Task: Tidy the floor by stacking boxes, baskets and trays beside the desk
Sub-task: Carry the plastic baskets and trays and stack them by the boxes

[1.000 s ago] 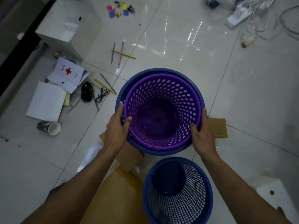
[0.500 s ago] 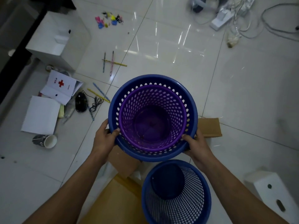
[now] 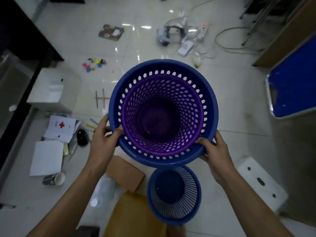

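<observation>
A purple perforated basket (image 3: 162, 117) sits nested inside a larger blue basket (image 3: 211, 106), and both are lifted off the floor. My left hand (image 3: 104, 135) grips the blue rim on its left, thumb over the edge. My right hand (image 3: 215, 151) grips the rim at the lower right. Below them a smaller blue mesh basket (image 3: 174, 194) stands upright on the floor. A brown cardboard box (image 3: 125, 173) lies on the tiles beneath my left forearm.
A white box (image 3: 53, 90) stands at the left by a dark desk edge. Papers (image 3: 47, 156), a cup (image 3: 54, 178), a mouse, pens and clips litter the left floor. Cables and a power strip (image 3: 186, 47) lie at the back. A blue tray (image 3: 294, 82) is at the right, a white block (image 3: 259, 182) at the lower right.
The purple basket has sunk fully into the blue one. Both hands shifted from the purple rim to the blue rim and raised the nested pair off the floor.
</observation>
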{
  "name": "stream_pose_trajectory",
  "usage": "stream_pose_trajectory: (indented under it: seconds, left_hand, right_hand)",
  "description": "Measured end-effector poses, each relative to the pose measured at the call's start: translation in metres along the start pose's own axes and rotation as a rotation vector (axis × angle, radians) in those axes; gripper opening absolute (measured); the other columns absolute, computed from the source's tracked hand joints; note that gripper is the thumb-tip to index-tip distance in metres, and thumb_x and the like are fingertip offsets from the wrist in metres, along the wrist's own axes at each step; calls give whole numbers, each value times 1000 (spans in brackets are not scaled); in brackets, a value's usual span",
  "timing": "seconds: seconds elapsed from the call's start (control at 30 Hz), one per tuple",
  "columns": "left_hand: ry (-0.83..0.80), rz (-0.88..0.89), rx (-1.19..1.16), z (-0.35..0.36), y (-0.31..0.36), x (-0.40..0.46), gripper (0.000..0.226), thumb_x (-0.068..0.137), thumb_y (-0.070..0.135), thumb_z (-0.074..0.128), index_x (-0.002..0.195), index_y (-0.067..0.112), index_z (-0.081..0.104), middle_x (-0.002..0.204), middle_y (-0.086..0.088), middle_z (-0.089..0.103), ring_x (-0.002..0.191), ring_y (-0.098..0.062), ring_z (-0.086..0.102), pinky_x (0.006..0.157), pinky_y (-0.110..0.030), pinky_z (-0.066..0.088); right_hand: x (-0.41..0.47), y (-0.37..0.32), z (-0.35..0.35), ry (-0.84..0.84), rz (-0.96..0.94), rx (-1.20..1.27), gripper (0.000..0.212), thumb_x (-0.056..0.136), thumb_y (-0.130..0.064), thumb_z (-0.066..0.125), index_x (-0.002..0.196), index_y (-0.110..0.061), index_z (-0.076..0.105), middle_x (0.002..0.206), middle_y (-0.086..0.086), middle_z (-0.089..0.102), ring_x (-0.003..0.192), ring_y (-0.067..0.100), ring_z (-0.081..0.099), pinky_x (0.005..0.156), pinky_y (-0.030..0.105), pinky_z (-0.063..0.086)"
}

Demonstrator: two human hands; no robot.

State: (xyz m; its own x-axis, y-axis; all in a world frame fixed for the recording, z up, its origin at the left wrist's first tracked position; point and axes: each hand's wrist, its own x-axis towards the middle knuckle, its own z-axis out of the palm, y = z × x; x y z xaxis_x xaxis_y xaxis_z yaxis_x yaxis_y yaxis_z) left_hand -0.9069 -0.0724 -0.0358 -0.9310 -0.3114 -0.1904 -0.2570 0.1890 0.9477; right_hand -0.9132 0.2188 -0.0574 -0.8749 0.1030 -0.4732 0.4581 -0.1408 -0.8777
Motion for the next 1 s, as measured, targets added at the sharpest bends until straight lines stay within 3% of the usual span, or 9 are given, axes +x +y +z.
stream_pose_trajectory:
  seconds: [0.2, 0.4, 0.57, 0.7, 0.8, 0.87, 1.0]
  left_hand:
    - [-245, 77, 20, 35, 78, -70, 47, 87, 23, 66, 127, 36, 45, 109, 4, 61, 82, -6, 69, 63, -20, 58]
    - [-527, 160, 92, 80, 118, -167, 35, 80, 31, 67, 109, 36, 49, 106, 8, 62, 89, -11, 67, 67, -29, 58]
    - [-777, 173, 154, 125, 127, -242, 22, 82, 33, 63, 99, 21, 57, 94, 7, 69, 86, -14, 68, 65, -24, 58]
    - [-956, 205, 295, 168, 123, -305, 37, 85, 52, 63, 96, 17, 60, 88, 7, 72, 78, -12, 70, 64, -28, 58]
    - [-1067, 178, 350, 199, 115, -354, 23, 85, 32, 62, 96, 12, 61, 88, 0, 72, 81, -19, 70, 70, -38, 58]
    - [-1134, 172, 389, 220, 110, -390, 26, 79, 30, 64, 94, 9, 61, 86, -5, 72, 83, -25, 69, 74, -47, 57]
    - [-1226, 182, 485, 251, 92, -466, 31, 73, 33, 66, 91, 9, 61, 81, -6, 71, 81, -28, 68, 74, -50, 57]
  right_hand:
    - [-126, -34, -81, 239, -70, 29, 41, 91, -17, 62, 125, -38, 54, 108, -4, 71, 93, 15, 70, 74, 35, 59]
    - [-270, -31, -164, 459, -86, 85, 43, 90, -19, 62, 124, -43, 53, 104, -7, 72, 92, 17, 71, 78, 40, 59]
    - [-378, -4, -226, 622, -30, 155, 43, 89, -24, 64, 124, -46, 52, 108, -8, 71, 94, 15, 70, 83, 43, 58]
    - [-455, 35, -272, 769, 33, 211, 47, 90, -22, 63, 129, -44, 50, 111, -6, 70, 95, 16, 70, 84, 47, 58]
    - [-511, 68, -296, 860, 68, 280, 44, 91, -19, 63, 126, -44, 53, 107, -7, 72, 93, 16, 71, 83, 46, 58]
    - [-549, 93, -311, 912, 87, 328, 43, 90, -19, 63, 125, -43, 54, 108, -5, 72, 94, 17, 71, 83, 46, 58]
    - [-621, 146, -338, 997, 133, 443, 42, 89, -20, 65, 121, -47, 56, 103, -9, 73, 93, 16, 71, 82, 44, 59]
